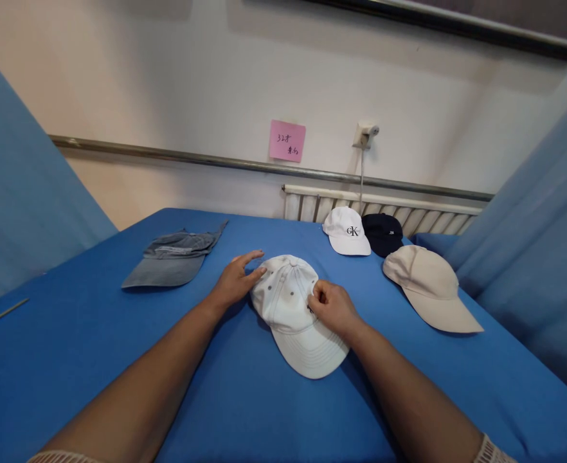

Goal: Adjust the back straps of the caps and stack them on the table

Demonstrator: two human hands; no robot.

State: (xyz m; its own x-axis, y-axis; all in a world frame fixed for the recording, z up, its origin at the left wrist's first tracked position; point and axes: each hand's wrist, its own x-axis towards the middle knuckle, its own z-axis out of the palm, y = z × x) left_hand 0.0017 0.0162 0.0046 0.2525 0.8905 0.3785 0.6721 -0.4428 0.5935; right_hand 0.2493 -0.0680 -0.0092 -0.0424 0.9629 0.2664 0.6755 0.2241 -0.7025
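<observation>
A pale baseball cap (286,302) sits in the middle of the blue-covered table, its brim towards me and slightly right. At the left side of its crown is my left hand (238,276), fingers apart, the thumb close to or touching the fabric. My right hand (334,307) has its fingers curled together against the right front of the crown, pinching the cap's fabric there. It partly covers a small dark mark on the front. The cap's far side is hidden.
A flattened grey cap (170,260) lies to the left. Towards the back right are a white cap (346,231) with black letters, a dark navy cap (382,233) and a beige cap (428,286). A thin stick (1,315) rests at the left edge; blue curtains (23,193) flank the table.
</observation>
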